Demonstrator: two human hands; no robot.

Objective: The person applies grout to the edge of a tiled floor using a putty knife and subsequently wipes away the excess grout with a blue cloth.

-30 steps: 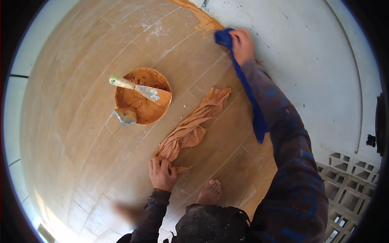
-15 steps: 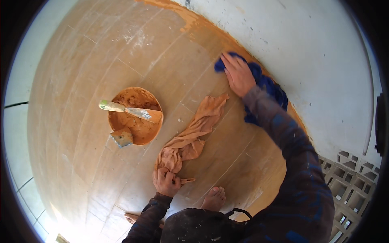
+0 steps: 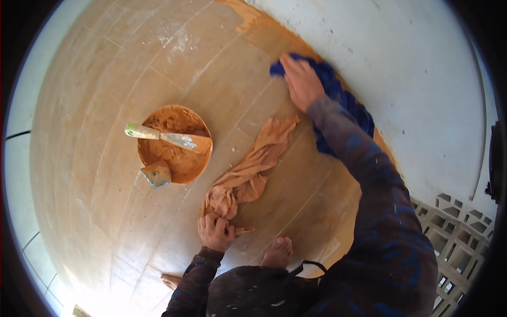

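Note:
My right hand (image 3: 302, 82) lies with fingers extended over a bunched dark blue cloth (image 3: 348, 113), pressing it to the floor along the white wall. Part of that cloth is hidden under the forearm. Closer to my body, my left hand (image 3: 215, 232) has its fingers curled on the near end of a crumpled orange-stained cloth (image 3: 248, 171), which stretches away across the floor. To the left stands a round bucket (image 3: 174, 106) of thick orange paste (image 3: 182, 168). Across its top rests a putty knife (image 3: 158, 135) with a pale green-tipped handle, and a small stained scraper blade (image 3: 157, 173) leans at the near rim.
Wood-look plank flooring (image 3: 105, 174) spreads around me, with pale smears. Orange paste (image 3: 253, 21) lines the foot of the white wall (image 3: 401, 79). Pierced blocks (image 3: 454, 238) are at the lower right. My bare foot (image 3: 278, 252) is beside the orange cloth.
My right hand has slid the blue cloth slightly farther away and left along the wall. My left hand stays at the orange cloth. The view has shifted a little.

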